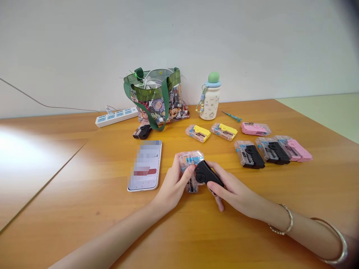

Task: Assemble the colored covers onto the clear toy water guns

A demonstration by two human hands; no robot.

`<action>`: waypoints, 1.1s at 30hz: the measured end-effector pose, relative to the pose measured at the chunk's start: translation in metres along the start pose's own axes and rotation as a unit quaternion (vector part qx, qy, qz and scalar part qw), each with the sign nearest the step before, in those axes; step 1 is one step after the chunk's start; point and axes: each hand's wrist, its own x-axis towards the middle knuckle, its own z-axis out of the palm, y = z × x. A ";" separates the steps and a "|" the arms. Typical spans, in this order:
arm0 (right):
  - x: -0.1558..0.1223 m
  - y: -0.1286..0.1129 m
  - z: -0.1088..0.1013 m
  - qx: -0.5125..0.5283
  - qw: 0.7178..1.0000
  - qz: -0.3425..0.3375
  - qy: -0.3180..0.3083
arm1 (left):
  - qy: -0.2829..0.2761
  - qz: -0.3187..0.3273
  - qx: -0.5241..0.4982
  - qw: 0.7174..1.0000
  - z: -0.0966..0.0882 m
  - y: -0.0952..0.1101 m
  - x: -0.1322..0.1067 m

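Observation:
Both hands hold one folding toy gun (192,184) with a clear plastic body, blue parts inside and a black grip. My left hand (172,183) is closed on the clear body, its thumb pressing near the pivot. My right hand (231,186) pinches the black grip, which is swung out at an angle from the body. Left of my hands lies a white phone (144,166) with its screen lit and partly blurred. To the right are more folded toy guns, including a black one (249,155), another black one (273,151) and a pink one (294,149).
Farther back lie two yellow toy guns (198,133), another pink one (255,129) and a small black one (142,131). A teal screwdriver (232,116), a white bottle (211,101), a clear green-handled bag (157,101) and a power strip (116,117) stand along the wall.

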 end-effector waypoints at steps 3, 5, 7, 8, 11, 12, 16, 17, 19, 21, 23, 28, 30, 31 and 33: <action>0.000 0.002 0.002 0.026 1.000 0.007 0.001 | -0.006 -0.010 0.017 1.000 0.001 -0.001 -0.002; 0.000 0.002 0.003 0.039 0.999 0.010 -0.001 | -0.007 -0.010 0.023 1.000 0.001 -0.001 -0.003; 0.000 0.002 0.003 0.051 0.999 0.018 -0.004 | -0.006 -0.014 0.029 0.999 0.002 -0.002 -0.004; 0.000 0.001 0.002 0.056 0.998 0.022 -0.002 | -0.006 -0.020 0.029 0.999 0.002 -0.002 -0.004; -0.001 -0.001 0.001 0.062 0.998 0.025 0.009 | -0.005 -0.040 0.030 0.999 0.004 -0.002 -0.004; -0.001 -0.002 0.001 0.064 0.998 0.024 0.013 | -0.004 -0.044 0.033 0.998 0.004 -0.002 -0.004; -0.001 -0.001 0.003 0.081 0.996 0.026 0.018 | 0.005 -0.057 0.069 0.996 0.005 0.001 -0.005; -0.001 -0.001 0.003 0.090 0.995 0.031 0.017 | 0.008 -0.061 0.080 0.995 0.006 0.002 -0.005; -0.001 0.001 0.002 0.118 0.992 0.044 0.009 | 0.011 -0.076 0.106 0.991 0.006 0.003 -0.006; 0.001 0.002 0.000 0.143 0.988 0.057 -0.004 | 0.004 -0.094 0.135 0.986 0.007 0.005 -0.008; 0.002 0.002 -0.003 0.142 0.988 0.062 -0.008 | -0.012 -0.103 0.156 0.982 0.007 0.005 -0.009; 0.004 0.000 -0.005 0.113 0.992 0.054 -0.010 | -0.015 -0.098 0.111 0.989 0.008 0.004 -0.010; 0.003 -0.001 -0.005 0.115 0.992 0.053 -0.015 | 0.003 -0.092 0.081 0.992 0.009 0.003 -0.010; 0.003 -0.001 -0.004 0.114 0.992 0.052 -0.015 | 0.013 -0.087 0.070 0.994 0.009 0.003 -0.010; 0.002 -0.003 -0.003 0.104 0.993 0.050 -0.008 | 0.029 -0.078 0.053 0.995 0.010 0.002 -0.010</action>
